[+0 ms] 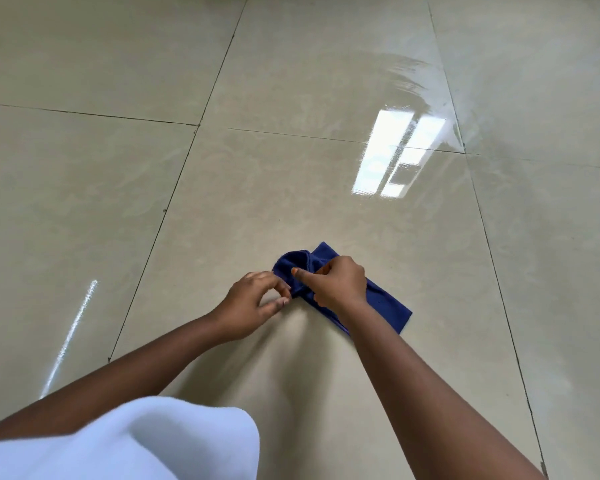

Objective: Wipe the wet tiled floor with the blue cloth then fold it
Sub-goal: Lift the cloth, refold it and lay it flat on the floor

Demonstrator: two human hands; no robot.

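Observation:
The blue cloth (387,306) lies on the beige tiled floor (257,188) as a narrow folded strip running from upper left to lower right. My right hand (338,284) rests on its upper part and pinches a raised fold of fabric, forefinger pointing left. My left hand (253,301) is at the strip's left end, fingers curled with the tips touching the cloth's edge. The middle of the cloth is hidden under my right hand.
A wet, streaky sheen (413,84) covers the tiles at the upper right, around a bright window reflection (395,157). A thin streak of light (71,332) crosses the floor at the left. White clothing (136,441) fills the lower left corner.

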